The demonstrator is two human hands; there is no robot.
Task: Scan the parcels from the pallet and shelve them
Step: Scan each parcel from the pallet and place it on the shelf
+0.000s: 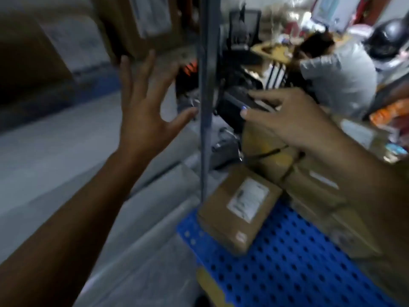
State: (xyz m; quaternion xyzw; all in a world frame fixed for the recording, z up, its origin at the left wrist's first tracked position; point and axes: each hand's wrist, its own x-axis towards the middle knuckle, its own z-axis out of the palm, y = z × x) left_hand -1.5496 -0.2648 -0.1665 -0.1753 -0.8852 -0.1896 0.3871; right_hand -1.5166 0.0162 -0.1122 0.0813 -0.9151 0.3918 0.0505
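Parcels (pixel 240 209) of brown cardboard lie right of the grey shelf post (pixel 204 107), on the blue pallet (pixel 287 269) by its foot; the nearest sits just beside the post's lower end, its white label (pixel 249 199) face up. Our left hand (pixel 143 107) is left of the post, fingers spread and straight, holding nothing; our right hand (pixel 287 122), right of the post, curls its fingers round a black scanner (pixel 239 105), or so we judge it, for the frame is blurred. To do this step well, we judge that we should aim the scanner squarely at that label and hold steady until it reads; the free hand can then lift the parcel toward the boxes (pixel 137 25) shelved up left of the post. Writing on the label is too blurred to read; we see no brand.
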